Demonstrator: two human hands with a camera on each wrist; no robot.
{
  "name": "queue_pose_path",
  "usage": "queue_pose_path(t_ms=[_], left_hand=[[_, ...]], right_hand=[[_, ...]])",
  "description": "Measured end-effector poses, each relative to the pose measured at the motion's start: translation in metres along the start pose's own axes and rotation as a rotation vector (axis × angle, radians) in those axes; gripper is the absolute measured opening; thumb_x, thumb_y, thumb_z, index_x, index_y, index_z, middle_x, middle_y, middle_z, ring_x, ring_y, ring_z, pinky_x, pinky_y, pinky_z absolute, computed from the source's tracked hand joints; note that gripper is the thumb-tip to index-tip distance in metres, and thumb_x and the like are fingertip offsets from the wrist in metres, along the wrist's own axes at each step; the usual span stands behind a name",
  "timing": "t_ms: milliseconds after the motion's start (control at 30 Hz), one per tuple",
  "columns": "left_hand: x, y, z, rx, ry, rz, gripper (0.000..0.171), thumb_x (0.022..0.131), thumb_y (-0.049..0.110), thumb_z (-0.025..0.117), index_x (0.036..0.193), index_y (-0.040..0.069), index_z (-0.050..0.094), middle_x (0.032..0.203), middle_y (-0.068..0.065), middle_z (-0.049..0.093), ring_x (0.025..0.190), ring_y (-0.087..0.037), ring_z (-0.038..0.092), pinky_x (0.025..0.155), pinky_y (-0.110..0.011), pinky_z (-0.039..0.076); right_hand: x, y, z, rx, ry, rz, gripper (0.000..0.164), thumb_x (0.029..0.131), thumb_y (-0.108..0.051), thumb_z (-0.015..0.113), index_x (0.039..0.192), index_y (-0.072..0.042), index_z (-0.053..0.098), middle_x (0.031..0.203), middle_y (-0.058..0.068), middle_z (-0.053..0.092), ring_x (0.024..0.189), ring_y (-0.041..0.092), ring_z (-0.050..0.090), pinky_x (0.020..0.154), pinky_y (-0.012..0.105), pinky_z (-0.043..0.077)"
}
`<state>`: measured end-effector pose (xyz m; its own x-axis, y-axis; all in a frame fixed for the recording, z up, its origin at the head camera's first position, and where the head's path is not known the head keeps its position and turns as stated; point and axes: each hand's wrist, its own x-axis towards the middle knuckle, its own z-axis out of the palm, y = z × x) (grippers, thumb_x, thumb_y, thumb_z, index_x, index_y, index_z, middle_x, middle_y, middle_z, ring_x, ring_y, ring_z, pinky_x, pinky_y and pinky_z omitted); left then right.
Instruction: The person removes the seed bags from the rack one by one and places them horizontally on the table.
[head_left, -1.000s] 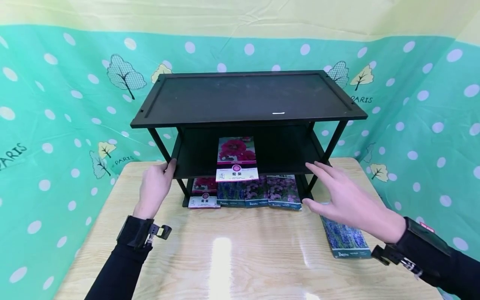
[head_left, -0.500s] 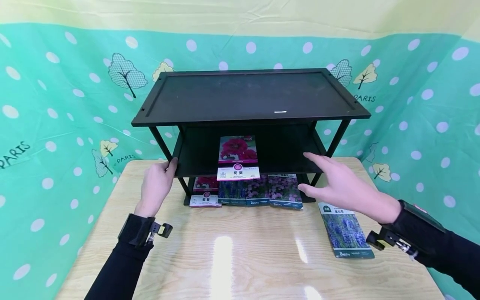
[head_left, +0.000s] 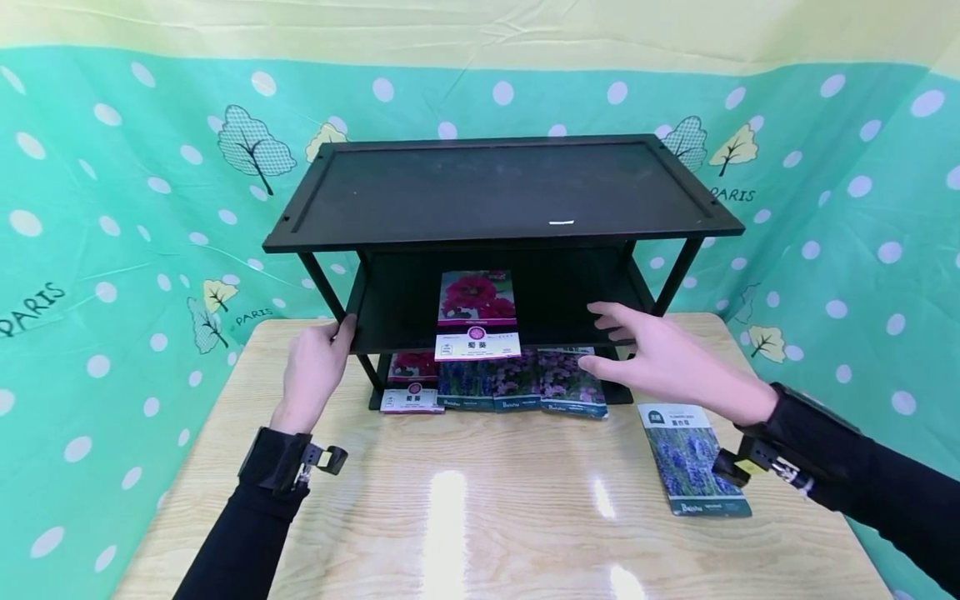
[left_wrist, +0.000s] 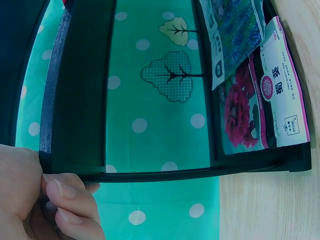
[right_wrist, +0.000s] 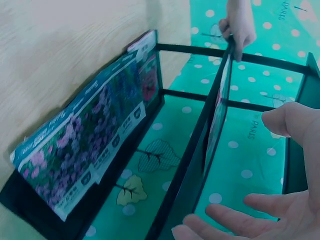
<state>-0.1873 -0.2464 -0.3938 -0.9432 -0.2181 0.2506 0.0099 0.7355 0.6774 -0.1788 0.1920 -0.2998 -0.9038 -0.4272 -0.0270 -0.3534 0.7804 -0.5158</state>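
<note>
A black tiered rack [head_left: 480, 187] stands on the wooden table. My left hand [head_left: 311, 375] grips the left front corner of its middle shelf [left_wrist: 77, 110]; in the left wrist view the fingers curl around the shelf edge. On that shelf lies a hollyhock seed packet [head_left: 477, 315] with a magenta flower, its front end reaching over the edge. My right hand [head_left: 671, 358] hangs in front of the shelf's right end, thumb and fingers spread apart and holding nothing. In the right wrist view its fingers [right_wrist: 240, 220] are near the middle shelf.
The bottom tier holds another magenta hollyhock packet [head_left: 412, 383] and several blue and purple flower packets [head_left: 570, 379] in a row. A blue flower packet [head_left: 690, 458] lies on the table [head_left: 360, 517] below the right forearm. A green dotted curtain [head_left: 105, 250] surrounds the table.
My right hand has moved left and slightly up, away from the rack's right post towards the middle shelf, uncovering the blue flower packet on the table. My left hand keeps its grip.
</note>
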Motion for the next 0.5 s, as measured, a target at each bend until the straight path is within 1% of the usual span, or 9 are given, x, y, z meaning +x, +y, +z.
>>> queue_pose_path(t_ms=[133, 367, 500], left_hand=[[0.000, -0.002, 0.000, -0.002, 0.002, -0.011, 0.061, 0.110, 0.047, 0.041, 0.064, 0.009, 0.050, 0.053, 0.003, 0.031, 0.041, -0.016, 0.029, 0.038, -0.030, 0.024], [0.000, -0.003, 0.001, -0.022, -0.006, -0.011, 0.060, 0.110, 0.047, 0.041, 0.068, 0.008, 0.059, 0.055, 0.001, 0.031, 0.042, -0.017, 0.029, 0.038, -0.030, 0.024], [0.000, -0.003, 0.000, -0.023, -0.005, -0.013, 0.060, 0.110, 0.047, 0.042, 0.066, 0.008, 0.053, 0.055, 0.001, 0.031, 0.042, -0.017, 0.029, 0.038, -0.030, 0.023]], right_hand=[[0.005, 0.000, 0.003, 0.069, -0.031, -0.014, 0.077, 0.097, -0.048, 0.070, 0.155, -0.007, 0.040, 0.141, 0.020, 0.059, 0.128, 0.038, 0.058, 0.101, 0.055, 0.050], [0.015, 0.005, 0.009, 0.199, -0.084, 0.013, 0.069, 0.098, -0.045, 0.070, 0.152, -0.009, 0.046, 0.140, 0.017, 0.059, 0.124, 0.035, 0.063, 0.103, 0.052, 0.050], [0.020, 0.004, 0.012, 0.262, -0.115, 0.033, 0.068, 0.099, -0.049, 0.068, 0.151, -0.011, 0.046, 0.142, 0.016, 0.058, 0.125, 0.032, 0.062, 0.105, 0.048, 0.049]])
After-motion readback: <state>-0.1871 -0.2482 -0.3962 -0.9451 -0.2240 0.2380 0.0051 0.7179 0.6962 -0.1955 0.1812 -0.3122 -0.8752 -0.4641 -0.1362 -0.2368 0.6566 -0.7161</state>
